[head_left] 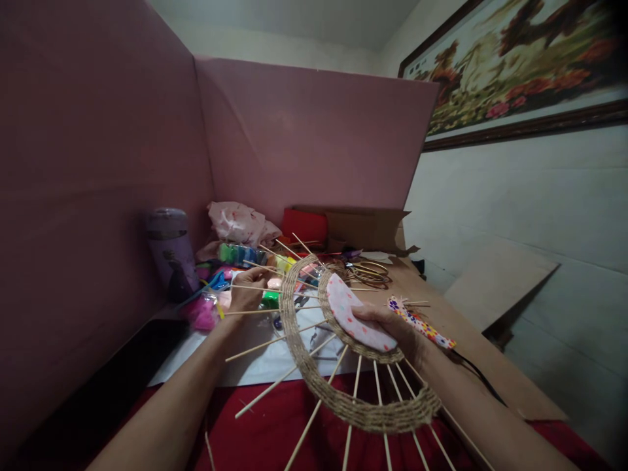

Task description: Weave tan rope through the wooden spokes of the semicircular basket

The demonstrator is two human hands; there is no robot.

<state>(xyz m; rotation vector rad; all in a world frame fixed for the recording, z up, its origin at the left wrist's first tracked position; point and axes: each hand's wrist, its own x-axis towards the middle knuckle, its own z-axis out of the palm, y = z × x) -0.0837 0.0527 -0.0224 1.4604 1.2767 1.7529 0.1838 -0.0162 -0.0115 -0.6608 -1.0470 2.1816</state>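
A semicircular woven fan (371,413) of brown twine on thin wooden sticks is held up in front of me. Its inner part is a half-round pad (350,317) in pale pink spotted cloth, edged with more twine. My right hand (387,324) grips the pad, thumb on top and fingers hidden beneath. At the fan's left side, my left hand (248,292) has curled fingers close to the upper stick ends. What those fingers hold, if anything, is hidden. Bare stick tips stick out past the outer twine band.
A purple tumbler (171,255) stands at left, beside bright clay packets (240,254) and a pink cloth bundle (240,222). Twine loops (367,271) lie behind the fan. A flower-patterned glue gun (420,324) with a black cord rests on cardboard (490,366) at right. Pink panels (314,137) enclose the back.
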